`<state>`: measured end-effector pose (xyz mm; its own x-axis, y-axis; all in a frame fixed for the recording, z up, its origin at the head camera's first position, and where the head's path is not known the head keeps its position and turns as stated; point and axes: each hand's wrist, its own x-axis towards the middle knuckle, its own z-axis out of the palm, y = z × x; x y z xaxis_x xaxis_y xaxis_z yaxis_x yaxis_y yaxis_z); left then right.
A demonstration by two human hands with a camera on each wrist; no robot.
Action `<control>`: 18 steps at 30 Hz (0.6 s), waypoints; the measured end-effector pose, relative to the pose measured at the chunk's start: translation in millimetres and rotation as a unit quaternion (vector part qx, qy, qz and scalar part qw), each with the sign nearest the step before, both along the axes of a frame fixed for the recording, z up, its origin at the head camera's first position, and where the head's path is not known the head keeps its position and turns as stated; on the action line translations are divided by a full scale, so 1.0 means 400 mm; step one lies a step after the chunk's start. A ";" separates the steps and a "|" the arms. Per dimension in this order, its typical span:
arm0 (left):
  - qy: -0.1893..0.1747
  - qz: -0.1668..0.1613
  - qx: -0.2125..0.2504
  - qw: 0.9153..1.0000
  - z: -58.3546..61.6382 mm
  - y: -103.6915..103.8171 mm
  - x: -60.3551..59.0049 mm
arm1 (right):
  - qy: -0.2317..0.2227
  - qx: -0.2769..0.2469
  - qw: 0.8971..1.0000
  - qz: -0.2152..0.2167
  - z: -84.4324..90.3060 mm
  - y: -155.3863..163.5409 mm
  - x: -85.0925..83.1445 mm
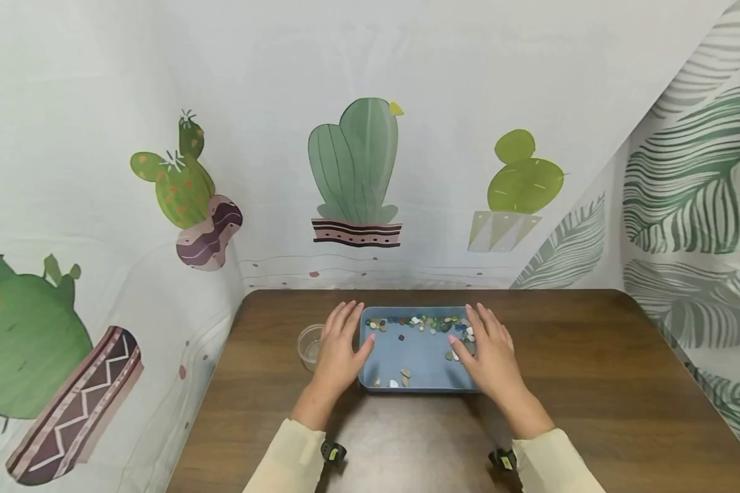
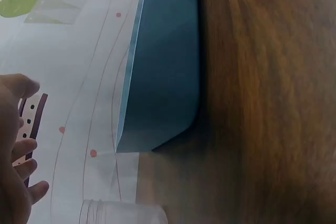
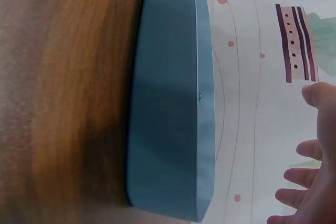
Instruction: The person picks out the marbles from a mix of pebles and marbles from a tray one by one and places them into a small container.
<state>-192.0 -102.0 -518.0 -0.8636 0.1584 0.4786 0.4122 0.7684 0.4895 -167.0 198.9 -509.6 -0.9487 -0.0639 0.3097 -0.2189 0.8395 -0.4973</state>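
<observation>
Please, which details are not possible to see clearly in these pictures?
- Pebbles in the blue tray: too small in head view; tray walls hide them in both wrist views.
- Clear cup: partly behind left hand; contents unclear.
- Right hand: whether it touches the pebbles, unclear.

Blue tray [image 1: 419,359], multicoloured pebbles [image 1: 428,322]

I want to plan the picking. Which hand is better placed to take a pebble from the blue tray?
Probably the right hand: it lies over the tray beside the pebbles. The left hand lies on the tray's left edge.
</observation>
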 end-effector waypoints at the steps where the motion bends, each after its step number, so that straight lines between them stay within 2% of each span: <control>1: 0.010 0.002 0.006 1.000 0.001 0.002 0.001 | 0.001 -0.002 1.000 -0.002 -0.002 0.002 0.003; 4: 0.038 0.010 0.013 0.999 0.001 0.007 0.003 | -0.002 -0.011 1.000 -0.009 -0.008 0.008 0.012; 7: 0.050 0.012 0.015 0.999 0.001 0.013 0.005 | -0.016 -0.023 0.999 -0.017 -0.015 0.015 0.023; 18: 0.040 -0.010 0.025 0.999 -0.003 0.037 0.012 | -0.077 -0.103 0.991 -0.028 -0.054 0.039 0.054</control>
<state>-187.4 -87.4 -519.1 -0.8192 0.1486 0.5539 0.4660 0.7353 0.4921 -145.6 214.3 -531.0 -0.9859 0.0395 0.1627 -0.0837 0.7256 -0.6831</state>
